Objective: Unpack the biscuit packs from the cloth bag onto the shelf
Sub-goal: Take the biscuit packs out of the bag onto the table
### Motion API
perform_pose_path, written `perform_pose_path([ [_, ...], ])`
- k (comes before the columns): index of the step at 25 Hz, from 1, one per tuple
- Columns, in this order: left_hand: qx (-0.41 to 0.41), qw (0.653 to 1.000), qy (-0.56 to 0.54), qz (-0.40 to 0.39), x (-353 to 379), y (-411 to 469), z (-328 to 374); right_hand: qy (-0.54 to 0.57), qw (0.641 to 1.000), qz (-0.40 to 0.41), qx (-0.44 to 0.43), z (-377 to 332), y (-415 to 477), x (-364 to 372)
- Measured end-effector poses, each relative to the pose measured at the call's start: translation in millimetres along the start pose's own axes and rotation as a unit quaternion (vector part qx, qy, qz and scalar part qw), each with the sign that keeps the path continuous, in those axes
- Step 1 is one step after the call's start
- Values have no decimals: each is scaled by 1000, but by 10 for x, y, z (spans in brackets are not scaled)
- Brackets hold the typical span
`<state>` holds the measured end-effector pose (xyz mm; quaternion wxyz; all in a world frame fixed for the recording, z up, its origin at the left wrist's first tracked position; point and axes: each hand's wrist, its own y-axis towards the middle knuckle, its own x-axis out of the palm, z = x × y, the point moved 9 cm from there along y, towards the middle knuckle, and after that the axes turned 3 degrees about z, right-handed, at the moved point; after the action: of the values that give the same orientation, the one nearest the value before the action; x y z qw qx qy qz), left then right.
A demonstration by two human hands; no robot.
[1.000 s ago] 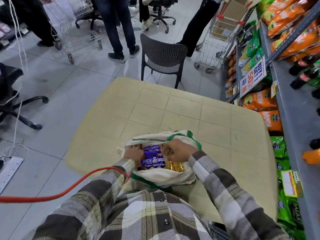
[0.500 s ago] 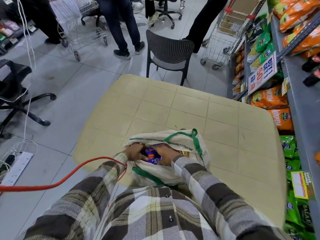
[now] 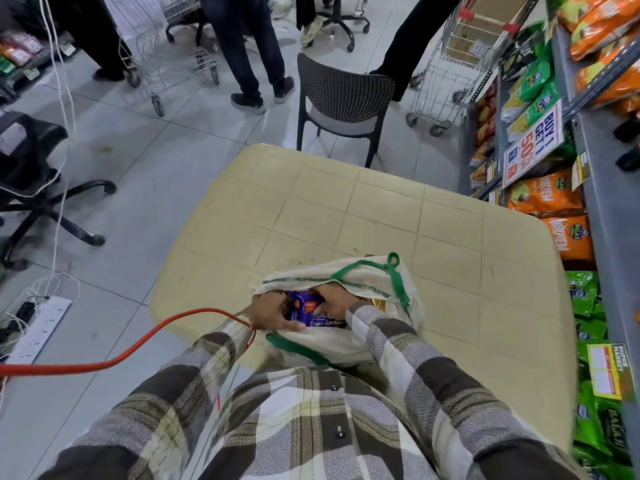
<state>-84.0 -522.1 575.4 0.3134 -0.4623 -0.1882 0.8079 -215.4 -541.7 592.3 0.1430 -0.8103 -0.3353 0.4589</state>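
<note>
A cream cloth bag (image 3: 374,271) with green handles lies open on the near edge of a yellowish table (image 3: 346,209). Inside it show a purple biscuit pack (image 3: 308,315) and a bit of a gold pack (image 3: 377,304). My left hand (image 3: 268,313) is inside the bag's mouth, gripping the left end of the purple pack. My right hand (image 3: 330,301) is also in the bag, pressed on the top of the same pack. The grey shelf (image 3: 609,216) runs along the right side.
Orange and green snack bags (image 3: 547,197) fill the shelf's lower tiers, with a promo sign (image 3: 533,147). A dark chair (image 3: 343,102) stands beyond the table. Shopping carts (image 3: 450,64), people's legs and an office chair (image 3: 34,174) surround it. A red cable (image 3: 131,351) crosses my left sleeve.
My right hand has gone from the bag's rim down onto the purple pack. My left hand has closed around the pack's left end. The bag's mouth has narrowed.
</note>
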Motion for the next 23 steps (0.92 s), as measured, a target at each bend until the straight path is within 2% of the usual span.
perform_pose_path([
  [3,5,997,-56,61,-79,-30,170,14,1000,15,-16,-17,-52,-133],
  [6,51,987,-115,99,-251,-125,477,67,994,68,-45,-64,-180,-339],
  [9,100,979,-145,98,-448,-233,663,169,974,134,-76,-115,-386,-587],
  [12,83,970,-218,73,-568,-279,489,227,955,180,-65,-8,-553,-708],
  [15,54,924,-376,53,-657,-433,206,175,969,166,-53,95,-682,-678],
  [18,24,848,-524,69,-738,-640,17,206,968,135,-55,101,-771,-566],
  [20,24,796,-599,86,-797,-719,-3,334,932,136,-39,60,-806,-545],
  [23,29,758,-642,114,-876,-726,-2,535,830,159,-11,-33,-800,-590],
])
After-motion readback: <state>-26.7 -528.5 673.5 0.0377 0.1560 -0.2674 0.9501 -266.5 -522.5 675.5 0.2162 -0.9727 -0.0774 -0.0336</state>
